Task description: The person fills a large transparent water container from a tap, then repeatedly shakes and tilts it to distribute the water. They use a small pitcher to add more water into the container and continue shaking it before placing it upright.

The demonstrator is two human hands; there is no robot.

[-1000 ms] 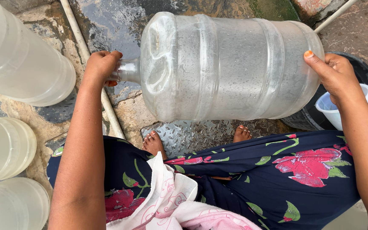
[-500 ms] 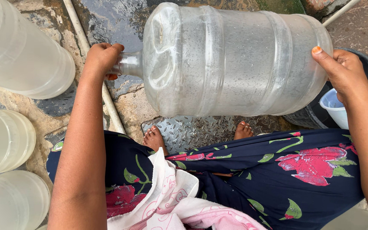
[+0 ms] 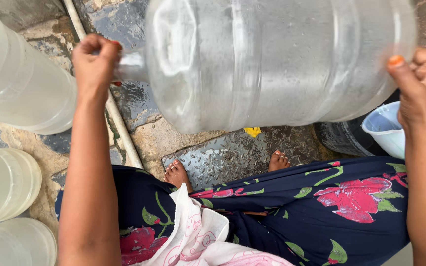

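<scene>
**Big Jug Held Sideways at Both Ends**

The big, clear, round plastic water jug [image 3: 272, 64] is held sideways in the air, at twelve o'clock above the bare feet. The left hand [image 3: 94, 61] is closed tight around the narrow neck at nine o'clock. The right hand [image 3: 420, 86] is pressed flat on the bottom at three o'clock. The jug looks nearly empty, so it is likely light. Its wet wall may be slippery. The neck is judged the best place to hold.
</scene>
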